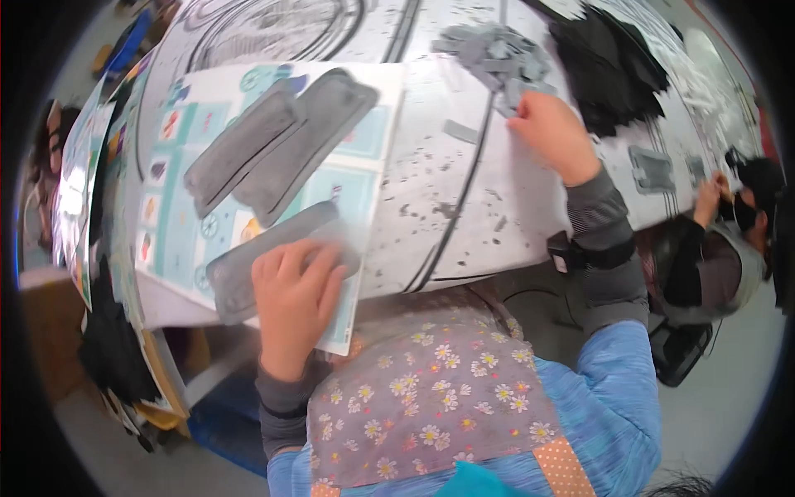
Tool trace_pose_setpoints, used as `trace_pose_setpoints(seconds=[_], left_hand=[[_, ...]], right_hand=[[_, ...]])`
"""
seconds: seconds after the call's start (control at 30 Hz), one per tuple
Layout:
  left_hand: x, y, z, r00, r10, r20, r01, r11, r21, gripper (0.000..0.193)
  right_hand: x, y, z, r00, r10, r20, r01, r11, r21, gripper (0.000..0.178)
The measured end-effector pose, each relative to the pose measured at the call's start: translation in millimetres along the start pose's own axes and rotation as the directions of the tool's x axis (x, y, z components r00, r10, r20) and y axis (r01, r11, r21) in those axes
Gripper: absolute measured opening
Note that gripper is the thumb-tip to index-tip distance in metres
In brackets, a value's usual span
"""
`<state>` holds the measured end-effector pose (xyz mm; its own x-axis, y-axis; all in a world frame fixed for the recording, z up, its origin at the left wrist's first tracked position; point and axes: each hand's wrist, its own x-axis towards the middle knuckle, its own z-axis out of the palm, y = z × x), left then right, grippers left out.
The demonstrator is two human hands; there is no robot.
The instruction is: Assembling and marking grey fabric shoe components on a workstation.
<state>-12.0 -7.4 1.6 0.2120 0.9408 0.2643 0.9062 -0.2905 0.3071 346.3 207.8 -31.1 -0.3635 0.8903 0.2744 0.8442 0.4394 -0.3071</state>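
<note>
Left hand (296, 294) half-open, resting on the near-left grey tray-like piece (273, 236)
Right hand (556, 134) pinched at far-right grey strips (495, 55), can't tell if gripping any

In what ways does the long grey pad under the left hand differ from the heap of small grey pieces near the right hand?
The pad is one long, rounded piece; the heap is many small pieces, loosely piled.
The pad is over the printed sheet; the heap lies on the white table.
Both are grey, each with a hand at it.
</note>
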Motion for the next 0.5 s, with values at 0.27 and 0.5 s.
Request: trace_pose_setpoints(seconds=[0.27,0.5], left_hand=[[-84,-37,-24,0.795,0.003,-0.607,-0.029,0.999,-0.033,0.026],[-126,-103,-11,0.546,-0.347,-0.763,0.409,0.905,-0.119,0.019]], right_hand=[[4,-17,-26,0.976,0.156,0.155,-0.157,0.988,-0.009,0.012],[17,-105,-63,0.977,0.125,0.174,-0.189,0.887,0.421,0.015]])
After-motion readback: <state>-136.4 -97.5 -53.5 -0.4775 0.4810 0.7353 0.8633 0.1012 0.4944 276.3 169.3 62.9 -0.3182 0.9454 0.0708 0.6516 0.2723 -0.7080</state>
